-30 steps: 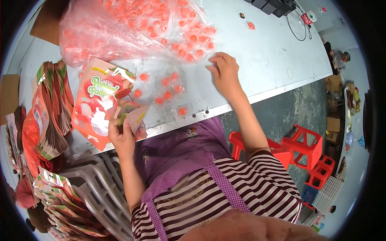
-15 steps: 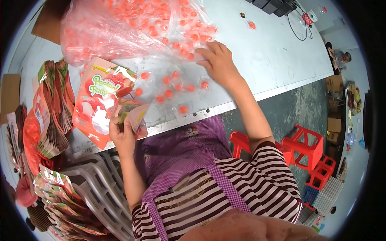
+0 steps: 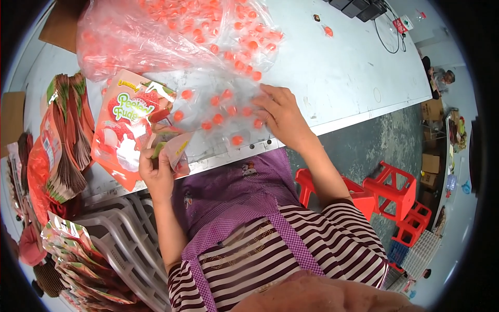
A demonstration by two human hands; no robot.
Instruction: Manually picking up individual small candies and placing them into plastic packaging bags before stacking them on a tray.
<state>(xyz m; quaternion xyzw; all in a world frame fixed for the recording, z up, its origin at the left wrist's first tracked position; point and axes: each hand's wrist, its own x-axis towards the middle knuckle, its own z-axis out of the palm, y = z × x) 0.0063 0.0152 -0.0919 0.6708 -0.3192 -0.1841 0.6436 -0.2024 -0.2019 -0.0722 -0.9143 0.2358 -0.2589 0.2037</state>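
Observation:
My left hand (image 3: 157, 174) pinches the edge of a small pink and green pouch (image 3: 179, 147) at the table's near edge. Beside it lies a larger pink printed pouch (image 3: 120, 132), flat on the table. My right hand (image 3: 283, 115) is palm down with its fingers stretched out, its fingertips at the right side of a loose group of clear-wrapped red-orange candies (image 3: 218, 119). Behind them, a big clear plastic bag (image 3: 156, 47) spills more of the same candies onto the table.
A stack of folded pouches (image 3: 67, 135) stands at the left, with more pouches (image 3: 86, 260) below by grey plastic chair-like frames (image 3: 117, 239). Red stools (image 3: 392, 192) are on the floor at right. Black devices (image 3: 358, 8) with a cable lie at the far edge. Another person (image 3: 443, 78) sits far right.
My right hand has come nearer and slightly left, from the big bag's edge to the loose candies, and the rightmost candy has shifted nearer. My left hand still grips the small pouch.

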